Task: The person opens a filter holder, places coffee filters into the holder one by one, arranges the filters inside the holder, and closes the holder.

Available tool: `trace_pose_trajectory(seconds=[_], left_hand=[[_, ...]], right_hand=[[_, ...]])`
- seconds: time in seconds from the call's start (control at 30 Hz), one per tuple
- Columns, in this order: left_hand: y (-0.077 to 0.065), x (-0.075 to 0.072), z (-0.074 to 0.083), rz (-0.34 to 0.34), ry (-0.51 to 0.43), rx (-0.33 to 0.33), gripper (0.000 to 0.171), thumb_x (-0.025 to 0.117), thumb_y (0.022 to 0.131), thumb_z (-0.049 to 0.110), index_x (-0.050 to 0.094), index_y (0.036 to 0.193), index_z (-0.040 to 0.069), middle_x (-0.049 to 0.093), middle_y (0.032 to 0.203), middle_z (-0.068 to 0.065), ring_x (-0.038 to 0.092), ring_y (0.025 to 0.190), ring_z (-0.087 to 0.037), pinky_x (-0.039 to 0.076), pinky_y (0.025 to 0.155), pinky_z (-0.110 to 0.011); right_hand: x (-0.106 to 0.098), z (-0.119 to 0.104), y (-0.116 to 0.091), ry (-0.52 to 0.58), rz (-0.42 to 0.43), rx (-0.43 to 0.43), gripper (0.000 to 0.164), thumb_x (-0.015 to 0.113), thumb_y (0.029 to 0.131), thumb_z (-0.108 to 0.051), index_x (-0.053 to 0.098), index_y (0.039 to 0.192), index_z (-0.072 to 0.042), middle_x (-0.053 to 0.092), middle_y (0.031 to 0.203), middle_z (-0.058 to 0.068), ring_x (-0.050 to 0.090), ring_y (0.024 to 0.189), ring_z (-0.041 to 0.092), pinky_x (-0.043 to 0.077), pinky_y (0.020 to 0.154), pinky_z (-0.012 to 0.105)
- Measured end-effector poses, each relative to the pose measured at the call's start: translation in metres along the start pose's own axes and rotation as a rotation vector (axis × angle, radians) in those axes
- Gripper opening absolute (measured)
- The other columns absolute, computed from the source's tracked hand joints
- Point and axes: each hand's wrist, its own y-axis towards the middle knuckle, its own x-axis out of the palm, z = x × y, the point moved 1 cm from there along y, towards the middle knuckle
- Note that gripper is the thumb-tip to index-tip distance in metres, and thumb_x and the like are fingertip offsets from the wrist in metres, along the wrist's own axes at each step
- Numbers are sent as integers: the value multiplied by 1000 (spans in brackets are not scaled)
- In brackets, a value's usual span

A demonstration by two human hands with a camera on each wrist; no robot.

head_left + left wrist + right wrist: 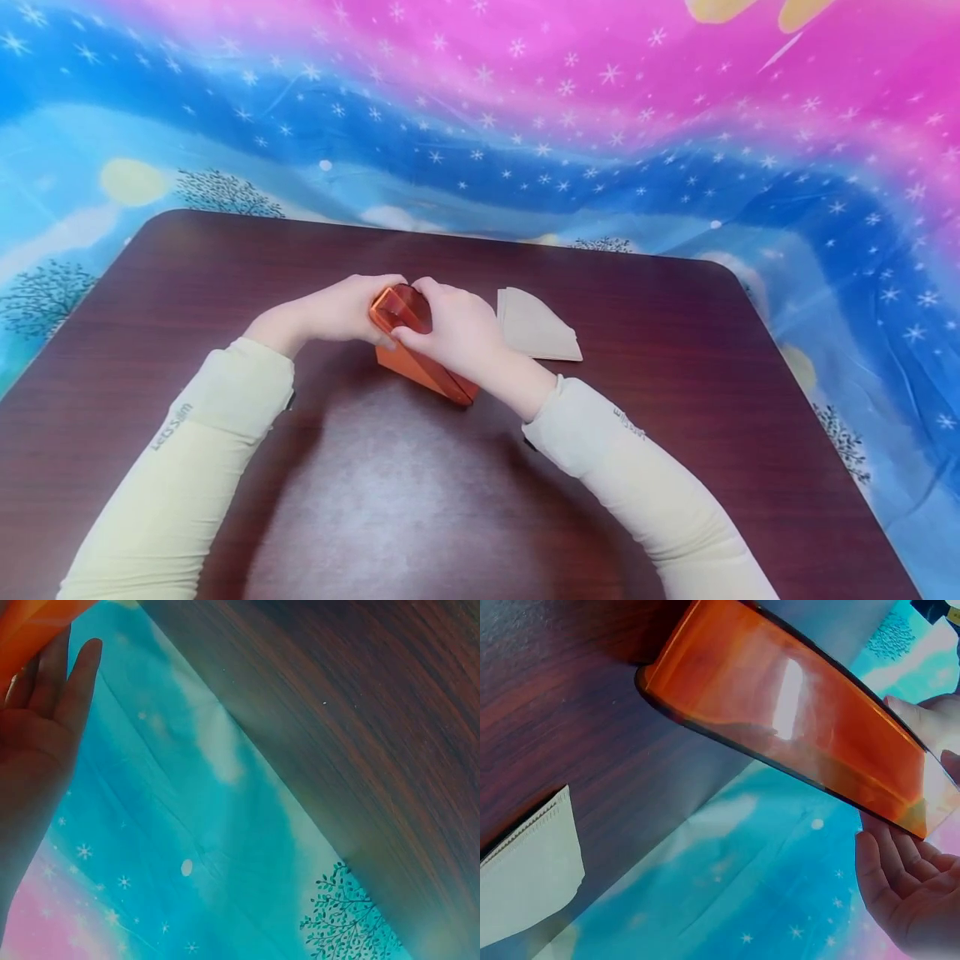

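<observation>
Both hands hold a see-through orange container (420, 371) with dark edging, long and narrow, above the middle of the table. My left hand (345, 308) grips its upper left end; in the left wrist view the left hand (41, 727) shows beside an orange corner. Over the container's top, my right hand (465, 329) grips with its thumb on the near side and fingers on the far side. The right wrist view shows the container's glossy face (795, 712) and the right hand (915, 892) at its end. Whether the lower end touches the table, I cannot tell.
Beige paper coffee filters (536, 325), stacked and fan-shaped, lie on the table just right of the right hand. The dark wooden table (675, 417) has rounded far corners. Behind it hangs a blue and pink cloth (525, 108) with snowflakes.
</observation>
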Motion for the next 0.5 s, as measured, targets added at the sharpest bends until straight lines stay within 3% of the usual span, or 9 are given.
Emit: trace_pose_trajectory(seconds=[0.23, 0.5], left_hand=[[-6, -1, -1, 1, -2, -14, 45, 81, 68, 12, 58, 107, 11, 67, 96, -3, 62, 87, -17, 54, 83, -37], [-9, -4, -5, 2, -38, -53, 43, 81, 69, 15, 58, 105, 12, 67, 95, -3, 62, 85, -18, 54, 80, -34]], right_hand=[[-8, 7, -5, 107, -2, 6, 44, 70, 81, -34, 55, 117, -12, 67, 93, -1, 61, 77, 11, 51, 68, 25], [-13, 14, -7, 156, 22, -29, 39, 71, 81, -30, 56, 112, -12, 66, 91, -2, 60, 76, 11, 50, 67, 23]])
